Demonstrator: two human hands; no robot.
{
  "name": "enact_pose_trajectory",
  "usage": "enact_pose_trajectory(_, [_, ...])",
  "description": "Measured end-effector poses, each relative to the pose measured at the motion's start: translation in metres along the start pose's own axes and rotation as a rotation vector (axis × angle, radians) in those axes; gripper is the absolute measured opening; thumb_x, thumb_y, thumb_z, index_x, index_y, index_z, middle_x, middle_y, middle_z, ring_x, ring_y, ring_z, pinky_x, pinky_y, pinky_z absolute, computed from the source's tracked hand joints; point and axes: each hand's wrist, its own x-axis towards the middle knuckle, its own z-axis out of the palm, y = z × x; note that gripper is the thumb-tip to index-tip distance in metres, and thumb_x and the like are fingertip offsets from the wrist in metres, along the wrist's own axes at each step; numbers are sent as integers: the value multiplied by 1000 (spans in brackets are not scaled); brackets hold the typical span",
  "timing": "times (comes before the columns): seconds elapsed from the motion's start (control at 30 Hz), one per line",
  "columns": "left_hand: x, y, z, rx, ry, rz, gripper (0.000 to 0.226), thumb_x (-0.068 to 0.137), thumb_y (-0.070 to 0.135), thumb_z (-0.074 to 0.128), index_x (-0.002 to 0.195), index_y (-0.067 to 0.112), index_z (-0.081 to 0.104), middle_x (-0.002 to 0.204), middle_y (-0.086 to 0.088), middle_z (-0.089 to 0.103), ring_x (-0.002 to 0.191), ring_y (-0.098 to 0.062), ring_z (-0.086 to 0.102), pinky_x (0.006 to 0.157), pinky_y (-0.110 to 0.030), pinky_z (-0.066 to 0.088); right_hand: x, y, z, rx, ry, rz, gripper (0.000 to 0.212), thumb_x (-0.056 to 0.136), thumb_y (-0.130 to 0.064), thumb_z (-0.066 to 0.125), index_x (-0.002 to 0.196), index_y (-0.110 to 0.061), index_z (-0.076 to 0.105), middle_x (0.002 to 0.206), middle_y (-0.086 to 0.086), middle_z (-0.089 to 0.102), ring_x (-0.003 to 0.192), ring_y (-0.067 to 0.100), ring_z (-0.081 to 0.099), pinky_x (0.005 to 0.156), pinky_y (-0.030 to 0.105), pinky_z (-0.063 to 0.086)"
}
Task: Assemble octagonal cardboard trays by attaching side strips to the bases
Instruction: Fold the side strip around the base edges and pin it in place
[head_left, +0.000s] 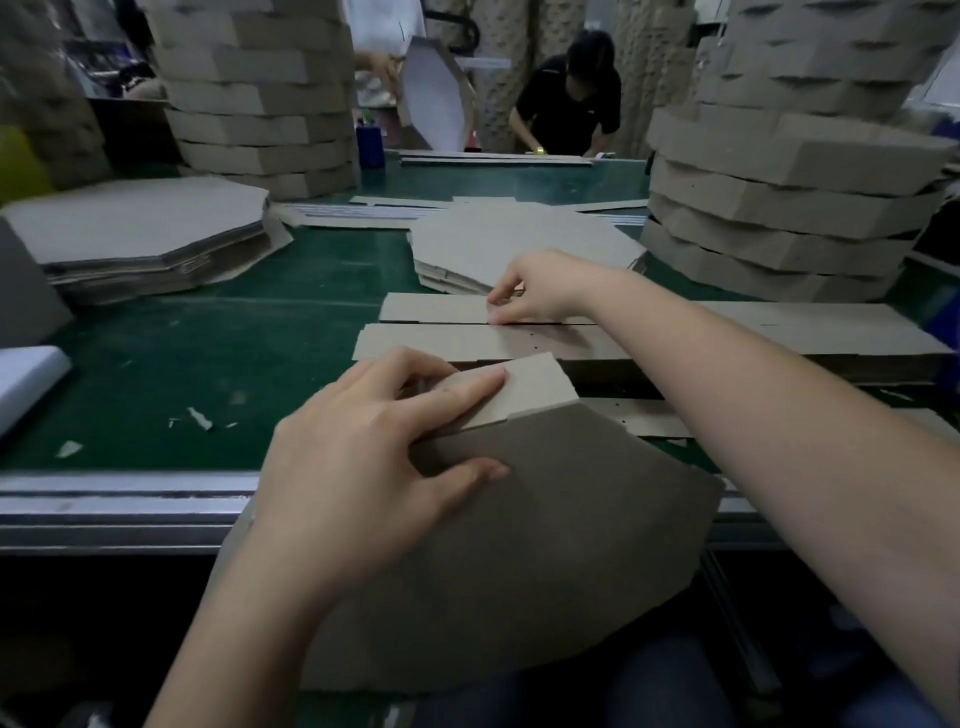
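An octagonal grey-brown cardboard base (545, 561) leans over the table's near edge onto my lap. My left hand (363, 457) grips its upper left part, thumb on the face and fingers pressing a folded-up flap (524, 387). Beyond it lie long flat side strips (441, 340) in a low pile on the green table (208, 364). My right hand (535, 291) reaches across them and pinches the edge of the farther strip (431, 306) between thumb and fingertips.
Flat octagonal bases are stacked at left (140, 228) and centre (519, 239). Tall stacks of finished trays rise at back left (260, 104) and right (789, 208). Another person (571, 98) works across the table. Paper scraps (200, 418) lie near the metal rail (119, 499).
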Motion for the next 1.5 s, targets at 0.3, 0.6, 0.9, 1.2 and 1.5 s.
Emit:
enact_pose_trajectory(0.3, [0,0,-1,29,2,10,54,70,69,52,123,58,53,113,24,56,105,-5,54,67,-25,41,-10,0,2,-162,241,-149,42,92,-35,58,128,-14,60,114,7,63,106,25,57,87,32,44])
enact_pose_trajectory(0.6, [4,10,-11,36,-14,34,66,71,79,31,127,52,53,109,20,60,101,-9,54,65,-25,33,-54,0,-10,-68,514,-348,52,90,-29,63,131,1,53,119,21,47,106,32,52,93,32,42])
enact_pose_trajectory(0.9, [-26,30,-43,-93,254,77,61,72,70,45,123,41,61,106,14,63,97,-16,59,68,-35,48,-128,-37,-88,-461,946,-545,52,89,-34,61,120,8,61,102,23,66,88,37,62,77,43,54])
enact_pose_trajectory(1.2, [-52,61,-72,-361,456,124,59,69,71,50,124,50,50,109,21,62,102,-12,59,74,-40,50,-260,-86,-166,-839,904,-630,55,92,-36,63,122,10,61,102,24,66,88,37,63,73,44,55])
enact_pose_trajectory(1.5, [-55,102,-56,-667,499,257,57,71,63,59,125,44,54,110,22,62,106,-9,59,84,-31,46,-393,-94,-214,-1202,739,-523,56,97,-39,56,123,11,59,102,26,65,86,40,62,67,47,56])
